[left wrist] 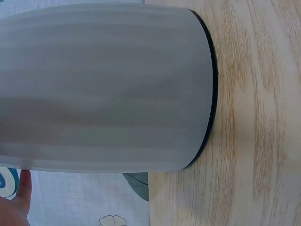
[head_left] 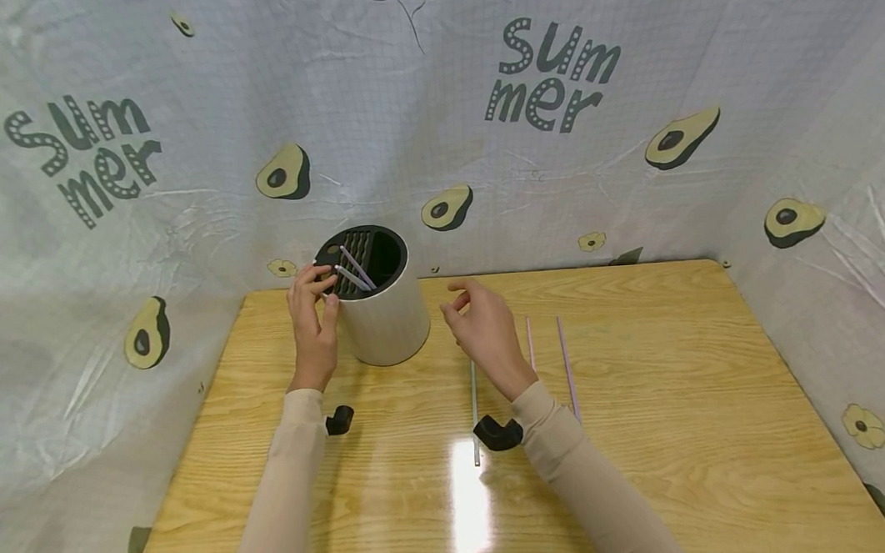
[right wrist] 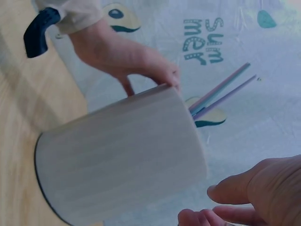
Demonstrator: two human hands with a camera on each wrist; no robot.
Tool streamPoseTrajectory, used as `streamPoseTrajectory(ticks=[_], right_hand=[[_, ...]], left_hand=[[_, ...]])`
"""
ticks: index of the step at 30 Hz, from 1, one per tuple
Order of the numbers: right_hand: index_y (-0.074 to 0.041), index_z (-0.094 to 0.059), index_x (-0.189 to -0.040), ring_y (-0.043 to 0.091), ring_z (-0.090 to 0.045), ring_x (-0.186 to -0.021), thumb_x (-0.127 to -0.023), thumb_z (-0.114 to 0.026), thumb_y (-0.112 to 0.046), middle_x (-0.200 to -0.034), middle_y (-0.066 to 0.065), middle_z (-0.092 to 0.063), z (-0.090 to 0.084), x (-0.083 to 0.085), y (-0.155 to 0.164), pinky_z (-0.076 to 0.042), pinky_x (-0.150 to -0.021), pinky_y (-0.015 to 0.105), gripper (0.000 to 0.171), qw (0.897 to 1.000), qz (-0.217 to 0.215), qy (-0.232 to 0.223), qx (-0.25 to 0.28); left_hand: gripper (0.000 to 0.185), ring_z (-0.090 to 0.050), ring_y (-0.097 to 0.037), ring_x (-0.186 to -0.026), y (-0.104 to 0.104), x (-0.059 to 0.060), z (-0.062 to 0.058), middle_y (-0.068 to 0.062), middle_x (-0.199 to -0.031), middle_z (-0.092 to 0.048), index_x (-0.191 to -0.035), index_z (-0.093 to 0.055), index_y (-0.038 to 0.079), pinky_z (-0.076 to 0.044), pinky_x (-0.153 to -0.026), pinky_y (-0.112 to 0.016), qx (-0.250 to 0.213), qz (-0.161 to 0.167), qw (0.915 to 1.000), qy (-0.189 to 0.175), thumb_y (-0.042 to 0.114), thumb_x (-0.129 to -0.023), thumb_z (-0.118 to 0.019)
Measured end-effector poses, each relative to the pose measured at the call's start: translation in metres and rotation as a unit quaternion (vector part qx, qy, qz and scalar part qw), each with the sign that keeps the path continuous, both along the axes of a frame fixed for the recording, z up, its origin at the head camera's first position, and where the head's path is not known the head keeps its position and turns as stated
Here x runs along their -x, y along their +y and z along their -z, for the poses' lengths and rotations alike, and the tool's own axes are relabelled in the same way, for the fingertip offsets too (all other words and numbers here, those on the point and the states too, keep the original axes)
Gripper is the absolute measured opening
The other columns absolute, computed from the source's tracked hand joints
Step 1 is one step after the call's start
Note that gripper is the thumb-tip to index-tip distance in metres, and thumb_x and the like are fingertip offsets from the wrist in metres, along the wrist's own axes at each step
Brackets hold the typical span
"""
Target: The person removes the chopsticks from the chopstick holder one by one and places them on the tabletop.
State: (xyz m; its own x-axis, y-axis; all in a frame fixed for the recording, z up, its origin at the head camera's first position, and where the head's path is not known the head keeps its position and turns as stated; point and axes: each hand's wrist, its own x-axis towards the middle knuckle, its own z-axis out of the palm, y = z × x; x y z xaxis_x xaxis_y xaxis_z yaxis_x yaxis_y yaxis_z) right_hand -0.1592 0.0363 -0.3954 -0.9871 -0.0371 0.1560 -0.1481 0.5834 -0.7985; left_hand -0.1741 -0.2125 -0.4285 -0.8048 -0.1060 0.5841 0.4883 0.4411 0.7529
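Note:
A round whitish utensil holder with a black slotted top stands upright at the back of the table. Out of its opening lean thin straws, pink, teal and purple in the right wrist view. My left hand grips the holder's left rim, thumb toward the front and fingers over the top edge. To the right of the holder, my right hand hovers apart from it, fingers loosely bent and nothing held. A pale greenish straw lies on the table, partly hidden under that hand.
Farther right on the wooden table lie a pink straw and a purple straw, roughly parallel. A printed cloth hangs behind the table's back edge, close to the holder. Black wrist mounts sit on both sleeves.

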Motion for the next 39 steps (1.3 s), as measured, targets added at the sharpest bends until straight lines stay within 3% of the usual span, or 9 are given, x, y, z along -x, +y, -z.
streamPoseTrajectory(ticks=[7,16,21,26,32,39], right_hand=[[-0.007,-0.067,-0.131,0.014,-0.066,-0.067,-0.1,-0.072,-0.016,-0.102,0.008,-0.069,-0.016,0.003,-0.007,-0.056,-0.053,0.024,0.033,0.994,-0.07,0.037,0.074],[-0.006,-0.065,-0.135,0.017,-0.068,-0.088,-0.101,-0.07,-0.015,-0.111,0.008,-0.066,-0.016,0.014,-0.015,-0.061,-0.059,0.026,0.036,0.967,-0.191,0.114,0.122],[-0.005,-0.064,-0.136,0.016,-0.066,-0.091,-0.101,-0.069,-0.014,-0.114,0.009,-0.066,-0.017,0.025,-0.019,-0.061,-0.065,0.027,0.037,0.952,-0.226,0.16,0.134],[-0.005,-0.064,-0.136,0.019,-0.066,-0.101,-0.099,-0.072,-0.013,-0.118,0.012,-0.067,-0.016,0.038,-0.024,-0.06,-0.08,0.024,0.039,0.939,-0.246,0.2,0.131],[0.0,-0.061,-0.136,0.031,-0.063,-0.119,-0.095,-0.074,-0.006,-0.131,0.02,-0.064,-0.01,0.051,-0.03,-0.061,-0.095,0.032,0.044,0.918,-0.289,0.21,0.175],[0.001,-0.06,-0.138,0.029,-0.059,-0.13,-0.095,-0.074,-0.005,-0.139,0.016,-0.06,-0.008,0.058,-0.045,-0.056,-0.106,0.047,0.045,0.914,-0.31,0.191,0.177]], left_hand=[[0.032,-0.028,-0.033,-0.153,0.001,0.0,0.0,-0.024,-0.151,-0.046,-0.132,-0.055,-0.01,-0.03,-0.117,-0.051,0.001,-0.003,1.0,-0.002,0.003,-0.103,-0.048],[0.032,-0.028,-0.032,-0.152,0.003,0.0,-0.001,-0.023,-0.151,-0.047,-0.131,-0.056,-0.009,-0.03,-0.117,-0.05,0.004,-0.001,1.0,-0.003,0.004,-0.103,-0.048],[0.032,-0.028,-0.034,-0.152,0.002,0.001,0.0,-0.025,-0.15,-0.047,-0.131,-0.056,-0.01,-0.03,-0.116,-0.045,0.001,-0.001,1.0,0.005,0.003,-0.103,-0.048],[0.031,-0.029,-0.035,-0.151,0.002,0.002,0.002,-0.026,-0.149,-0.048,-0.13,-0.056,-0.01,-0.03,-0.113,-0.036,-0.001,0.0,0.9999,0.012,0.002,-0.103,-0.048],[0.032,-0.029,-0.034,-0.152,0.001,0.003,0.003,-0.025,-0.15,-0.047,-0.131,-0.056,-0.01,-0.03,-0.114,-0.038,0.002,0.003,0.9999,0.013,0.003,-0.103,-0.048],[0.032,-0.029,-0.033,-0.152,0.001,0.003,0.003,-0.025,-0.15,-0.047,-0.131,-0.056,-0.01,-0.031,-0.114,-0.041,0.002,0.0,0.9999,0.016,0.004,-0.103,-0.047]])
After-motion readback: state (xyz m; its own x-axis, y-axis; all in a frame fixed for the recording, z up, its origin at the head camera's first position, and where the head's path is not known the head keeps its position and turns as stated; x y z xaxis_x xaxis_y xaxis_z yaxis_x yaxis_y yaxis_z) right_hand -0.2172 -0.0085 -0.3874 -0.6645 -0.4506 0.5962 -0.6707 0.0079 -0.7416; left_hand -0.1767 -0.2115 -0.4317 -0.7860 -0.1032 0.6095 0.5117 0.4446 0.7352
